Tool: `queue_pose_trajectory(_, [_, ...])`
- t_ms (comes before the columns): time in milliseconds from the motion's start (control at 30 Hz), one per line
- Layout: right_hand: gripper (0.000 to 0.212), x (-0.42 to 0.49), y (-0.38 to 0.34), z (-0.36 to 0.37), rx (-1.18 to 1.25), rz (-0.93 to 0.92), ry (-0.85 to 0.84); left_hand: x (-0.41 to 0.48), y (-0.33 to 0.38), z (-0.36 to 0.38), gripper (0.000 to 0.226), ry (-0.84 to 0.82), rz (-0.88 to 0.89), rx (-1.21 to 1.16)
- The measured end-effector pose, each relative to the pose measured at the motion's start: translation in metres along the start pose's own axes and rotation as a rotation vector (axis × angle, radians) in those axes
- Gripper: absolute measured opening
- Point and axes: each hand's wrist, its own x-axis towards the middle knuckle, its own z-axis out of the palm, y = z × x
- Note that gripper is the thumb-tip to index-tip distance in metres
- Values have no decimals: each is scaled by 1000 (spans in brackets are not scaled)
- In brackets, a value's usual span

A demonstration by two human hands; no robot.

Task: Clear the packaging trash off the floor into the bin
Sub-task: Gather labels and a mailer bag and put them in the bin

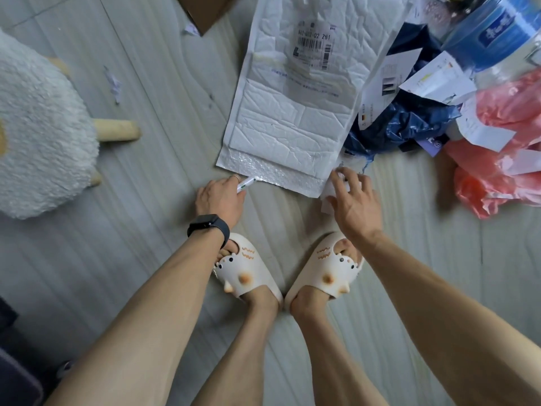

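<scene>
Head view, looking straight down at a pale wood-grain floor (164,92), with bare legs and cream slippers (248,271) at the centre.

Just ahead of the toes, flat on the boards, a creased white bubble mailer (292,121) with a barcode label (314,43) near its far end.

At the mailer's near left corner, the left hand (219,199), black watch (208,225) on the wrist, fingers curled round a thin white strip (246,182).

At the near right corner, the right hand (355,206), fingers spread wide and bent down onto a white paper scrap (329,197) lying on the floor.

To the right of the mailer, a heap of packaging trash: a crumpled dark blue bag (404,124), white paper tags (436,79), a pink plastic bag (497,159) and a clear bottle (491,30) with a blue wrapper.

At the top edge, a piece of brown cardboard (205,10).

On the left, a fluffy white stool (38,127) on wooden legs, with small torn bits (112,82) scattered between it and the mailer.
</scene>
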Motion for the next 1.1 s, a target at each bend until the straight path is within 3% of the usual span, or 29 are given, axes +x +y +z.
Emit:
queue_pose_trajectory(133, [58,-2,-3,0,73,67,24,-6,4,1,21,-9,41,33])
queue_pose_trajectory(367, [99,14,5,-11,79,68,-64,-11,16,15,16,-28,140,78])
queue_pose_trajectory(567, [42,3,7,-1,154,-10,26,-14,42,18,17,-47,158,66])
queue_pose_trajectory(733, [20,-6,3,16,293,35,-15,-8,56,20,21,-46,194,38])
queue_pose_trajectory(967, [10,-11,5,8,374,122,-76,-10,62,7,23,-103,204,6])
queue_pose_trajectory(1100, [16,-27,5,-21,678,400,-48,-19,62,-5,27,-194,81,-145])
